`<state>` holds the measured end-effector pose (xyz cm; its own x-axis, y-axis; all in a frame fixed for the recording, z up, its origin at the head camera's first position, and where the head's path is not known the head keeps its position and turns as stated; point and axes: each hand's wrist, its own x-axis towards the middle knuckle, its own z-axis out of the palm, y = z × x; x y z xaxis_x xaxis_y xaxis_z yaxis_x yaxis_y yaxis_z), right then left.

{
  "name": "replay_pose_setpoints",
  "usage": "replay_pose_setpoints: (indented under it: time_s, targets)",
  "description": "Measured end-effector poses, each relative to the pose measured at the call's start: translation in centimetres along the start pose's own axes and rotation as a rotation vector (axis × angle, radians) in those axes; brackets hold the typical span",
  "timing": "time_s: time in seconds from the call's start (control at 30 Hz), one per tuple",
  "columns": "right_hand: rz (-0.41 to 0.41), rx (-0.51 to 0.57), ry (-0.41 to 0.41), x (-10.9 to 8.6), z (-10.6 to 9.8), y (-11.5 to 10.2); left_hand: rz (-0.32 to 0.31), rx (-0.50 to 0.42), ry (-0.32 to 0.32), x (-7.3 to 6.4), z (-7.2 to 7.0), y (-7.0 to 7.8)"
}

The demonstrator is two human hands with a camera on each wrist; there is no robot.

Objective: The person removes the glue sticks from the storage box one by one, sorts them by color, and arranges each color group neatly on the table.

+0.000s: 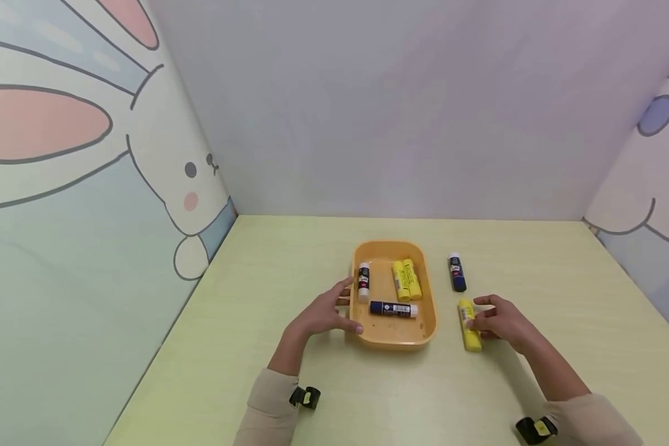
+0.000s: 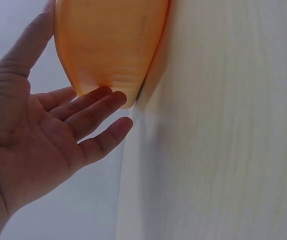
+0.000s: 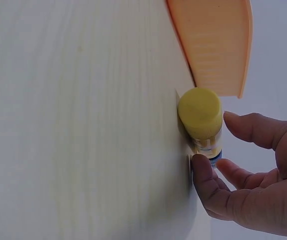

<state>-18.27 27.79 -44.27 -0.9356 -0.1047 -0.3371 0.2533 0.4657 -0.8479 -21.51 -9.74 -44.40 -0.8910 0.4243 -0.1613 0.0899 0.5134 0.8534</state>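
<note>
My left hand (image 1: 324,311) rests against the left side of an orange tray (image 1: 387,341), thumb at the near corner, fingers loosely extended along the wall. In the left wrist view its fingertips (image 2: 118,99) overlap the tray's outer wall. To the right of the tray, my right hand (image 1: 502,322) pinches a yellow glue stick (image 1: 468,328) lying on the table. The right wrist view shows the thumb (image 3: 243,125) on one side of this stick and curled fingers on the other. Just beyond it lies a dark blue glue stick (image 1: 457,272) with a white end.
Inside the tray lie two yellow glue sticks (image 1: 401,282) side by side, a dark blue one (image 1: 390,309) crosswise, and a dark one with white ends (image 1: 363,282) by the left wall. The pale table (image 1: 279,254) meets a plain back wall (image 1: 401,124) and rabbit-printed side panels (image 1: 61,266).
</note>
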Motion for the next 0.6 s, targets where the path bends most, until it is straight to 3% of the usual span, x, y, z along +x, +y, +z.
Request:
replay_pose_setpoints:
  time_s: [0.6]
  targets:
    - [-0.044,-0.092,0.007,-0.4,-0.8,-1.5,0.008,0.012,0.010,-0.2,0.1,0.0]
